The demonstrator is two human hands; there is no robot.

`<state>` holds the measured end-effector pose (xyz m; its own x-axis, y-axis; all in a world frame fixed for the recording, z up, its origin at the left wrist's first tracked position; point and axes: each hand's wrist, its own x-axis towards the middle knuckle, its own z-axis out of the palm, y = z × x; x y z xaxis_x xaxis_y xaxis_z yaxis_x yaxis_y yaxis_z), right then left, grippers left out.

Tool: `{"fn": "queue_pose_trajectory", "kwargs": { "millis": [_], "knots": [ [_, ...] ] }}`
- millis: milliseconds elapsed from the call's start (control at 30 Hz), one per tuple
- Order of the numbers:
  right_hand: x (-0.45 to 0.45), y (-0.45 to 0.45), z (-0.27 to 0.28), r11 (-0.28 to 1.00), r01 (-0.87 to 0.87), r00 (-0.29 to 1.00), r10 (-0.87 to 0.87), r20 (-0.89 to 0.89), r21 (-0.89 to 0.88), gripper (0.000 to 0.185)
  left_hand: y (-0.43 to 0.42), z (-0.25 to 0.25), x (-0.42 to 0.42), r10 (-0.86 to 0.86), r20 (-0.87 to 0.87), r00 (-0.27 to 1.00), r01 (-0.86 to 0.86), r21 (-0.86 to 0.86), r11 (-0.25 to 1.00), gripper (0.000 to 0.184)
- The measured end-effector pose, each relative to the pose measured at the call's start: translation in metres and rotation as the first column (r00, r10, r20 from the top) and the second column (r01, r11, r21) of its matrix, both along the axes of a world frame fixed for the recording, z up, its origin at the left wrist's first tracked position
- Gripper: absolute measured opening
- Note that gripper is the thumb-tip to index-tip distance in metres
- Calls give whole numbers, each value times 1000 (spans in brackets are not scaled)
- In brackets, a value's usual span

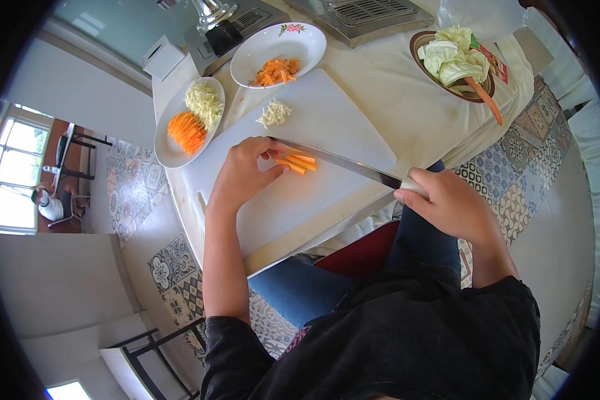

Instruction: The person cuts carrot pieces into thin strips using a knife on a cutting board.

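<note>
Your carrot sticks (297, 164), on the cutting board (353, 113), look only part-cut, just beside the blade of the knife (343, 162) that your right hand (443, 200) grips by the handle; your left hand (245, 168) bends beside them, though whether it pinches anything I can't tell. Outward, the plate (172, 157) at 10 o'clock holds finished-looking shreds, while the 2 o'clock bowl's cabbage (455, 59) and long carrot (484, 101) appear uncut.
</note>
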<state>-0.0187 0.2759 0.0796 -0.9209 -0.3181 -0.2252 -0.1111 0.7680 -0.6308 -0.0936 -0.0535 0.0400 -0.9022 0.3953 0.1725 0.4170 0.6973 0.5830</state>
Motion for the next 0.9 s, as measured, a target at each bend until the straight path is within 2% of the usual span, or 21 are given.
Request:
{"fn": "queue_pose_trajectory", "kwargs": {
  "millis": [100,200,400,600,800,900],
  "knots": [
    [4,1,3,1000,10,1000,-10,7,11,40,-1,4,1,41,86,995,-42,17,999,29],
    [6,4,3,1000,-6,1000,7,-27,25,40,-4,3,1,15,98,995,-13,-21,1000,26],
    [7,7,4,999,0,1000,0,-4,53,40,-12,3,-1,-72,202,977,70,18,997,18],
    [5,7,2,998,1,1000,-1,7,60,40,-9,4,2,-97,128,987,94,30,995,14],
    [4,6,-4,999,-2,999,3,-37,41,40,1,0,2,-38,93,995,35,35,999,15],
    [2,4,-3,999,9,1000,-9,-19,50,40,3,4,4,-19,48,999,19,16,1000,10]
  ]
}}
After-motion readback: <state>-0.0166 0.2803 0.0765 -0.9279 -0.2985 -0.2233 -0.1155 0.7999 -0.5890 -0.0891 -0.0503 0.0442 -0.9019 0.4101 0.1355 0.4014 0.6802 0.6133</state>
